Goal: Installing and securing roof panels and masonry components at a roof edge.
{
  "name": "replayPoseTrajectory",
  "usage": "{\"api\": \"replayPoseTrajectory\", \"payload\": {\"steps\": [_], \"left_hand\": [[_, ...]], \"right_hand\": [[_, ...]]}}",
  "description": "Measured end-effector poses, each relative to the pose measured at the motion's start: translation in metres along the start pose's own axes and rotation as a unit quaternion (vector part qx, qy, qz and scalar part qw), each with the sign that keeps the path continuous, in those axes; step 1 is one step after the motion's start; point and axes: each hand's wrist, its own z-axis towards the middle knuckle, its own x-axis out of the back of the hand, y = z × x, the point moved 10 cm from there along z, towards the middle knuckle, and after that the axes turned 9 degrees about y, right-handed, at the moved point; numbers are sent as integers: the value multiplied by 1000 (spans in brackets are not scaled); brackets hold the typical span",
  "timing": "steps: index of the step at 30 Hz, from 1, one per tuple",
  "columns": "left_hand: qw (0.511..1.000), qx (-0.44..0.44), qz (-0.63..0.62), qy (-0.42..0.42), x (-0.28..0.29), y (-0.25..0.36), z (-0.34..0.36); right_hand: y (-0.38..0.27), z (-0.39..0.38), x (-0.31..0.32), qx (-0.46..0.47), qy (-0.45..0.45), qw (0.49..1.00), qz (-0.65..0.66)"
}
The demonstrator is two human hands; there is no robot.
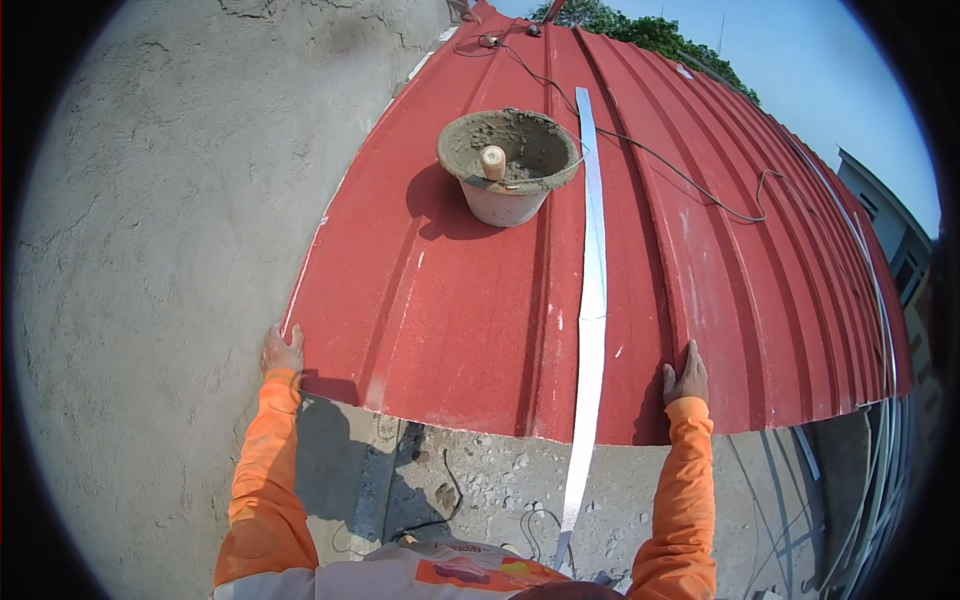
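A red ribbed metal roof sheet slopes away in front of me. At its near left corner, beside the wall, my left hand is closed on the edge; part of its fingers is hidden. My right hand lies on the sheet by the front edge, fingers stretched out and thumb apart, holding nothing. Between my arms a long pale metal strip runs up the sheet, its lower end hanging over the edge. Farther up stands a mortar-smeared bucket with wet grey mortar and a wooden handle poking up.
A rough grey plastered wall rises along the left. A dark cable snakes across the upper roof to plugs. Below the edge lies a rubble-strewn concrete floor. Long thin pipes stand at the right.
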Motion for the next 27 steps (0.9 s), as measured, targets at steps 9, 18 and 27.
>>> {"api": "replayPoseTrajectory", "payload": {"steps": [9,18,27], "left_hand": [[1000,3,-6,13,-1,-5,-5],[1000,-8,-5,7,-5,2,-4],[990,-81,-26,109,35,29,-25]], "right_hand": [[-8,-2,3,-36,-29,999,-3],[-1,4,2,-16,-5,999,-32],[-11,1,6,-25,-22,998,-47]]}}
